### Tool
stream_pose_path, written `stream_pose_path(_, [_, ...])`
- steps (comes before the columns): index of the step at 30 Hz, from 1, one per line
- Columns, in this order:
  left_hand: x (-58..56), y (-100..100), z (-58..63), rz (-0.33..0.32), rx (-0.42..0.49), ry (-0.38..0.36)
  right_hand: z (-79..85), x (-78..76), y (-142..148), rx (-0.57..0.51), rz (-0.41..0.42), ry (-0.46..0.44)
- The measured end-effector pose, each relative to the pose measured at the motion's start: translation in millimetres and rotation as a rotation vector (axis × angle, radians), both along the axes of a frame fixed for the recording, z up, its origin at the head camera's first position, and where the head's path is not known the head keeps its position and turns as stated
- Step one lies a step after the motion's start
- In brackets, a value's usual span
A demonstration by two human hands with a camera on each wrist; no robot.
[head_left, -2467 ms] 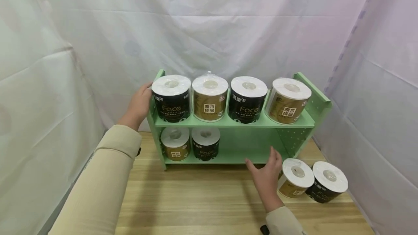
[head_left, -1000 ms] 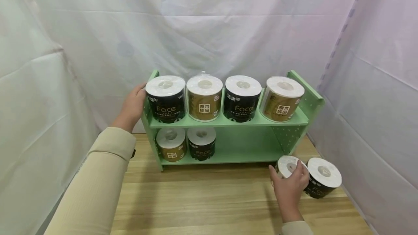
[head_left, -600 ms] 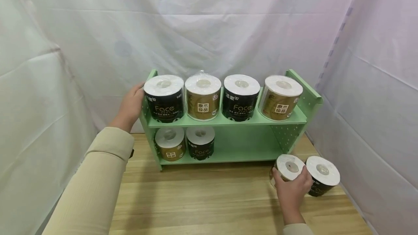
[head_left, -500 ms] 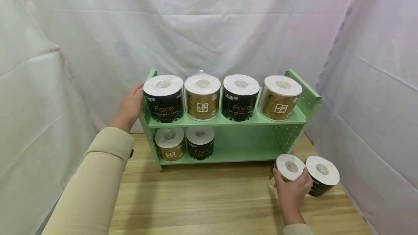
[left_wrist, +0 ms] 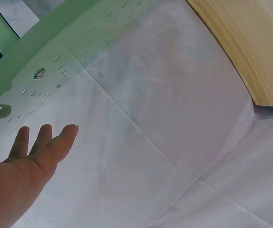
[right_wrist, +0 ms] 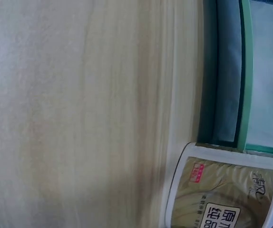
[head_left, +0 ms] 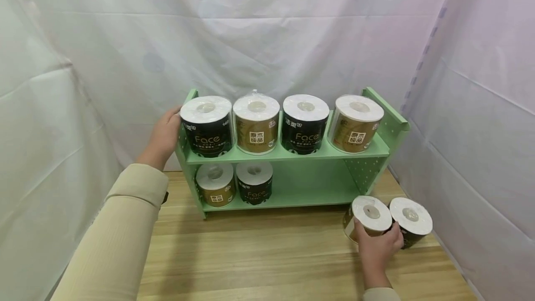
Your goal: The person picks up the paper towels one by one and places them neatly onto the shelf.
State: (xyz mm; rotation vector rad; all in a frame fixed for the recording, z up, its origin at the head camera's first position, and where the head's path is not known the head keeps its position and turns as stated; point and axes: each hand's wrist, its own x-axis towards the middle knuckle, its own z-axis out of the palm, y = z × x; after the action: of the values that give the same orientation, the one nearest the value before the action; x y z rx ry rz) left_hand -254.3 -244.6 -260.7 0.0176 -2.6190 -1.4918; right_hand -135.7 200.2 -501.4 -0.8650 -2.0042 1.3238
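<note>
In the head view my right hand (head_left: 376, 250) grips the near side of a gold-wrapped toilet roll (head_left: 369, 217), thumb at its left and fingers in the gap beside a black-wrapped roll (head_left: 411, 219). The right wrist view shows the gold roll's label, with only a sliver of hand at the edge. My left hand (head_left: 164, 136) rests at the upper left side of a green two-tier shelf (head_left: 288, 158). In the left wrist view its fingers (left_wrist: 65, 137) are spread and fairly straight beside the perforated side panel (left_wrist: 51, 61).
Black and gold rolls alternate along the upper tier, starting with a black roll (head_left: 209, 134). On the lower tier stand a gold roll (head_left: 215, 189) and a black roll (head_left: 254, 187) at the left. White curtains (head_left: 251, 36) enclose the wooden table (head_left: 251, 254).
My right hand has moved right from before the lower tier and come around the gold roll on the table. My left hand has stayed at the shelf's side. The view has shifted slightly.
</note>
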Motion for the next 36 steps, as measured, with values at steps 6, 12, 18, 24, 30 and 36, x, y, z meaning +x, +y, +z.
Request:
stream_pose_path(6, [0.7, 0, 0.9, 0.001, -0.008, -0.003, -4.7, 1.0, 4, 0.010, -0.005, -0.021])
stream_pose_path(12, [1.1, 0, 1.0, 0.009, -0.015, 0.002, -8.8, 1.0, 8, -0.001, 0.010, -0.034])
stream_pose_path(18, [1.7, 0, 1.3, 0.006, -0.015, -0.001, -13.7, 0.8, 13, 0.000, 0.043, -0.095])
stream_pose_path(24, [1.9, 0, 0.8, 0.008, -0.021, 0.002, -19.0, -1.6, 18, 0.006, 0.067, -0.114])
stream_pose_path(30, [2.0, 0, 0.4, 0.004, -0.021, 0.005, -19.0, -3.7, 21, 0.002, 0.090, -0.111])
stream_pose_path(36, [2.6, 1, 2.0, 0.005, -0.034, 0.007, -18.8, -4.9, 24, -0.016, 0.117, -0.090])
